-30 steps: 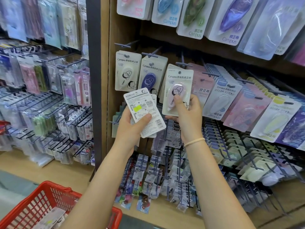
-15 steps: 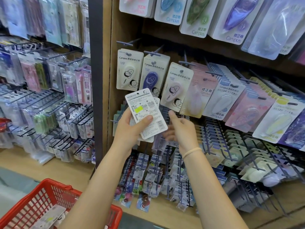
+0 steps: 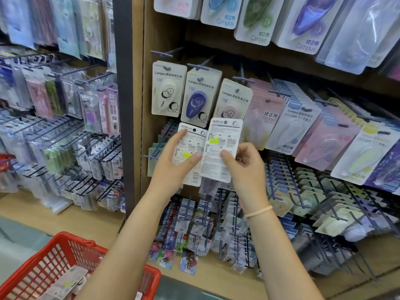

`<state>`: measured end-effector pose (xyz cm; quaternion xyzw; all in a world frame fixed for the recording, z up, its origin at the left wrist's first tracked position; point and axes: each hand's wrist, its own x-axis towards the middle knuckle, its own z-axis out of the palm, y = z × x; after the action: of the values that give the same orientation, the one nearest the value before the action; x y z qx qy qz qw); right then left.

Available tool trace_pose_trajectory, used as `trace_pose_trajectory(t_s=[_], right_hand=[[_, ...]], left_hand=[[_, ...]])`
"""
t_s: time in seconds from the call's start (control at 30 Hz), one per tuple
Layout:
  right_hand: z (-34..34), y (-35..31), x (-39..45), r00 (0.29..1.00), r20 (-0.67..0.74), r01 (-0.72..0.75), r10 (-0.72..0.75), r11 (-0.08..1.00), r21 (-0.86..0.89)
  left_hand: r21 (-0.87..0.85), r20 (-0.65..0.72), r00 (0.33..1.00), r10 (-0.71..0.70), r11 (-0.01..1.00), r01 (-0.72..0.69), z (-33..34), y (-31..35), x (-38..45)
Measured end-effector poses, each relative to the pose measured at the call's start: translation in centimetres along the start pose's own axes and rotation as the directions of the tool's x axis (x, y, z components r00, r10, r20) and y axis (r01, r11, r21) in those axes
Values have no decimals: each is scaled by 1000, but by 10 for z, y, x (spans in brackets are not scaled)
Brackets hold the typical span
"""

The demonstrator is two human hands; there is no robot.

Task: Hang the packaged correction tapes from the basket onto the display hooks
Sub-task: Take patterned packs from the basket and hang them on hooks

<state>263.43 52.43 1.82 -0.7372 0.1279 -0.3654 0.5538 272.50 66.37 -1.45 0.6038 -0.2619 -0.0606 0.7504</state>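
Note:
My left hand point(image 3: 173, 163) holds a white correction tape pack point(image 3: 190, 148) with its printed back toward me, thumb across a yellow sticker. My right hand point(image 3: 244, 167) pinches a second pack point(image 3: 220, 148), also back side out, overlapping the first one's right edge. Both packs are raised in front of the display hooks point(image 3: 240, 77), just below three hanging Campus packs: a white one point(image 3: 167, 89), a blue one point(image 3: 200, 96) and a pink one point(image 3: 234, 100). The red basket point(image 3: 54, 263) sits at lower left with more packs point(image 3: 67, 280) lying in it.
Rows of pastel correction tape packs point(image 3: 300, 124) hang to the right and larger ones point(image 3: 257, 20) above. A dark upright post point(image 3: 122, 105) divides this bay from a left rack of small packaged items point(image 3: 65, 126). Small packs on wire hooks point(image 3: 194, 230) fill the lower shelf.
My right hand left the hung pink pack, came down, and took one pack from the stack in my left hand. The two packs now sit side by side.

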Motion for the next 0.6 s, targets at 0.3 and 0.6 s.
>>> trace_pose_trajectory(t_s=[0.3, 0.6], right_hand=[[5, 12, -6, 982, 163, 111, -99, 992, -66], [-2, 2, 2, 995, 78, -62, 60, 998, 16]], left_hand=[[-107, 88, 992, -87, 990, 97, 10, -8, -5], [-209, 164, 986, -39, 975, 74, 2, -7, -4]])
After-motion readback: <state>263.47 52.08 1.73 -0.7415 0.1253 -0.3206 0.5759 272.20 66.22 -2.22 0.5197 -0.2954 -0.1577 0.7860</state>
